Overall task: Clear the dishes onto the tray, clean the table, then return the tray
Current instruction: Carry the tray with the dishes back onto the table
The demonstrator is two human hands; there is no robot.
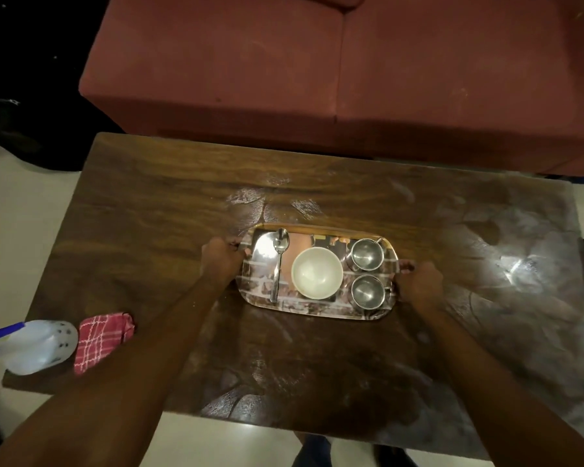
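Observation:
A shiny steel tray (317, 308) lies in the middle of the dark wooden table (149, 214). On it are a spoon (279, 261) at the left, a white bowl (317, 273) in the centre, and two steel cups, one (367, 254) behind the other (368, 291), at the right. My left hand (220, 259) grips the tray's left edge. My right hand (418, 281) grips its right edge. Wet wipe streaks cover the table's right and near parts.
A red checked cloth (102, 340) and a white spray bottle (38, 345) with a blue trigger lie at the table's near left corner. A red sofa (317, 69) stands just beyond the far edge. Pale floor (14, 214) shows to the left.

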